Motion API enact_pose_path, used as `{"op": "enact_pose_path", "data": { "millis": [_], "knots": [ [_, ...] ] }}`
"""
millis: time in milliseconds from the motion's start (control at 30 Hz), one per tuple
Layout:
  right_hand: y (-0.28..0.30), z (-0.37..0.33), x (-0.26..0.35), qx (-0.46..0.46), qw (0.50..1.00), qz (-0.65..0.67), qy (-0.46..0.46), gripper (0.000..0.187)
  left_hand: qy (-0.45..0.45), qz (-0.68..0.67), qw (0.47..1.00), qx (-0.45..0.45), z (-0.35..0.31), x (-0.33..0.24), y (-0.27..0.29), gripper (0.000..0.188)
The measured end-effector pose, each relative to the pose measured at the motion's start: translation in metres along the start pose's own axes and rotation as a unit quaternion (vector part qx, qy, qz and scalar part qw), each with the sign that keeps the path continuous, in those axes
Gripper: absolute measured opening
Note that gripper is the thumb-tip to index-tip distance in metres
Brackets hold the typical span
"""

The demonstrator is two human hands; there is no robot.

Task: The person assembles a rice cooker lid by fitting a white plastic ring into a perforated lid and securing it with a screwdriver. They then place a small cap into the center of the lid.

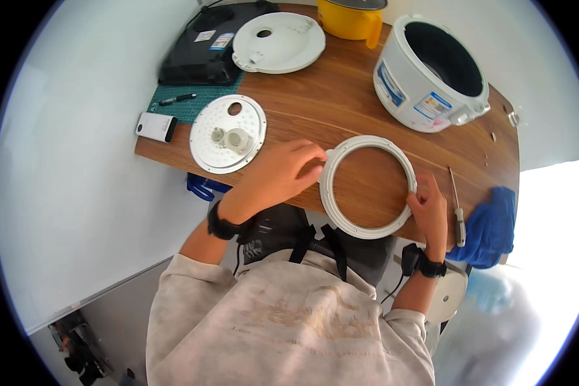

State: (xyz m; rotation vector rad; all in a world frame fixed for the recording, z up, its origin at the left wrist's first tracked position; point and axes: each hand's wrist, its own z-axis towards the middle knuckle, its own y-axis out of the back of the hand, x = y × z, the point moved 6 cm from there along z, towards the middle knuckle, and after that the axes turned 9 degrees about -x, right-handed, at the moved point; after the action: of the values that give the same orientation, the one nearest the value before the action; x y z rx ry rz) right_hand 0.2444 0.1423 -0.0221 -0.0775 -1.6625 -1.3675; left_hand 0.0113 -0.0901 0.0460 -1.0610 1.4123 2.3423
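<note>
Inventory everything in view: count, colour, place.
ring: 1, white, near middle
cooker body: 1, white, back right
lid: 1, white, back
disc: 1, silver, left
fittings: 2, pale, on disc
appliance: 1, black, back left
pot: 1, yellow, back
mat: 1, green, left
pen: 1, black, on mat
power bank: 1, white-and-black, left edge
screwdriver: 1, grey, right
cloth: 1, blue, right
small bits: several, pale, right edge
table: 1, brown, middle
round item: 1, white, lower right
shirt: 1, beige, bottom
wristbands: 2, black, wrists
left hand: 1, bare, ring's left
right hand: 1, bare, ring's right
</note>
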Motion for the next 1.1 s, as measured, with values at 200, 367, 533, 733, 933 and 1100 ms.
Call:
{"op": "enact_pose_path", "data": {
  "millis": [200,367,533,733,933,1100],
  "knots": [
    [-0.002,0.001,-0.003,0.013,0.999,0.042,-0.032,0.034,0.09,0.212,0.962,-0.145,-0.034,0.064,0.088,0.033],
    [-0.005,0.005,-0.008,0.009,0.997,0.059,-0.042,0.033,0.204,0.254,0.937,-0.124,-0.053,0.11,0.095,0.053],
    [-0.004,0.003,-0.008,-0.001,0.998,0.061,-0.035,0.033,0.216,0.219,0.944,-0.117,-0.047,0.111,0.085,0.054],
    [-0.003,0.002,-0.007,-0.007,0.999,0.046,-0.025,0.032,0.174,0.244,0.945,-0.129,-0.044,0.107,0.08,0.05],
    [-0.003,0.001,-0.004,-0.013,0.998,0.058,-0.032,0.033,0.176,0.219,0.95,-0.138,-0.045,0.115,0.08,0.047],
    [-0.003,0.001,-0.007,-0.018,0.998,0.055,-0.017,0.033,0.162,0.199,0.955,-0.146,-0.032,0.105,0.08,0.045]
  ]
}}
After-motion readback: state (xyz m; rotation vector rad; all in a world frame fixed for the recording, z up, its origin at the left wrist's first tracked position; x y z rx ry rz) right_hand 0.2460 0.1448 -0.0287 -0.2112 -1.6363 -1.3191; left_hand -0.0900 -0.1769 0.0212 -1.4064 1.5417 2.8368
